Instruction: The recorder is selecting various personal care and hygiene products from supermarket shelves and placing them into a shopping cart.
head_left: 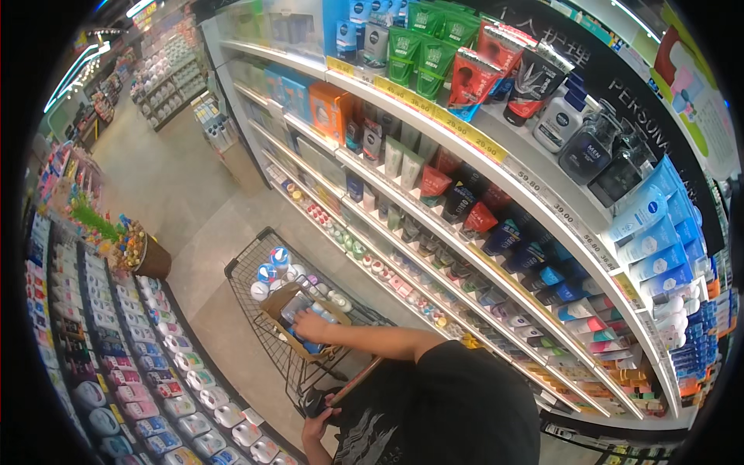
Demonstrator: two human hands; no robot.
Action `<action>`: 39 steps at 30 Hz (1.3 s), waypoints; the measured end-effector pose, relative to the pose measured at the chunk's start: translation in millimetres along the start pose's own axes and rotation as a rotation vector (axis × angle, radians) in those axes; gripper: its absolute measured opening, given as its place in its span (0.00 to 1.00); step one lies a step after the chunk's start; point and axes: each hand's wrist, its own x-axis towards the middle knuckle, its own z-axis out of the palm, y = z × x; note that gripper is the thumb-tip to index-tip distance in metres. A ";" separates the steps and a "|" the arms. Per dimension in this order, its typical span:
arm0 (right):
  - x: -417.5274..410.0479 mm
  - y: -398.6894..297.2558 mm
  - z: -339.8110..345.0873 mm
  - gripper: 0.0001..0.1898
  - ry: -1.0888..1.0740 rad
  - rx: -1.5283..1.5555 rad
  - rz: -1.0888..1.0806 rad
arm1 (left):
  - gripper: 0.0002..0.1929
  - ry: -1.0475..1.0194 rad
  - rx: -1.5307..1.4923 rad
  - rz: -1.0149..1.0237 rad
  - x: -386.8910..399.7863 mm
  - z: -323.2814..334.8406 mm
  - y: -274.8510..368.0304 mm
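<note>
A metal wire shopping cart (250,311) stands on the aisle floor before me. In it lies an open cardboard box (273,299) with clear and blue packaged goods (297,303). My right hand (312,326) reaches into this box, over the goods; its fingertips are partly hidden, so its grip is unclear. White and blue round-topped containers (279,256) lie in the cart beyond the box. Near the cart's handle (357,381), my left hand (318,423) is closed around a black object (315,401) at the handle's end, close to my dark shirt.
Tall lit shelves (418,110) with tubes, pouches and pump bottles run along the right. Low shelves (174,360) of detergent bottles line the left. A brown basket (156,258) of colorful items and a small display stand (224,133) are farther along the aisle.
</note>
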 end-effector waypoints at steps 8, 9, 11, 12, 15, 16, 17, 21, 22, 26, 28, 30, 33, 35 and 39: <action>-44.3 73.5 0.2 0.19 -0.508 0.113 -0.062 | 0.34 0.001 0.303 0.109 2.1 44.7 45.9; -46.5 90.1 11.3 0.18 -0.565 0.083 -0.074 | 0.30 -0.012 0.341 0.064 5.5 54.3 61.3; -39.0 69.8 -4.3 0.14 -0.587 0.056 -0.118 | 0.28 0.009 0.191 0.071 -1.5 53.9 51.9; -37.8 62.2 1.5 0.14 -0.592 0.068 -0.139 | 0.25 0.021 0.161 0.097 -2.9 53.2 47.1; -36.6 46.0 11.9 0.10 -0.458 0.019 -0.156 | 0.21 0.068 0.145 0.107 -3.5 49.4 39.6; -31.5 39.7 8.6 0.08 -0.471 0.006 -0.230 | 0.19 0.099 0.161 0.092 -6.6 48.7 39.5; -26.9 36.7 4.4 0.07 -0.483 -0.008 -0.303 | 0.19 0.110 0.152 0.086 -5.8 49.6 39.1; -14.4 49.7 -0.8 0.06 -0.527 -0.063 -0.424 | 0.18 0.183 0.125 0.058 -3.0 62.1 50.1; -4.7 50.4 -14.3 0.09 -0.568 -0.021 -0.435 | 0.19 0.229 0.143 0.034 -4.3 59.5 43.4; 23.4 70.2 -63.1 0.21 -0.600 0.217 -0.337 | 0.27 0.231 0.217 0.005 -5.9 49.7 28.5; 27.9 79.4 -114.7 0.17 -0.576 0.455 -0.251 | 0.28 0.200 0.246 0.032 -5.5 56.0 33.8; 13.0 94.7 -144.2 0.16 -0.598 0.759 -0.143 | 0.30 0.155 0.293 -0.004 -6.4 64.5 42.0; -23.2 105.9 -153.0 0.09 -0.691 1.105 -0.011 | 0.30 0.075 0.380 -0.074 -11.9 60.1 44.7; -66.6 85.9 -155.9 0.22 -0.463 2.007 0.267 | 0.29 0.023 0.412 -0.053 -18.2 55.2 44.1; -118.1 32.3 -145.7 0.38 -0.083 2.650 0.208 | 0.22 -0.067 0.370 0.046 -40.6 124.1 116.0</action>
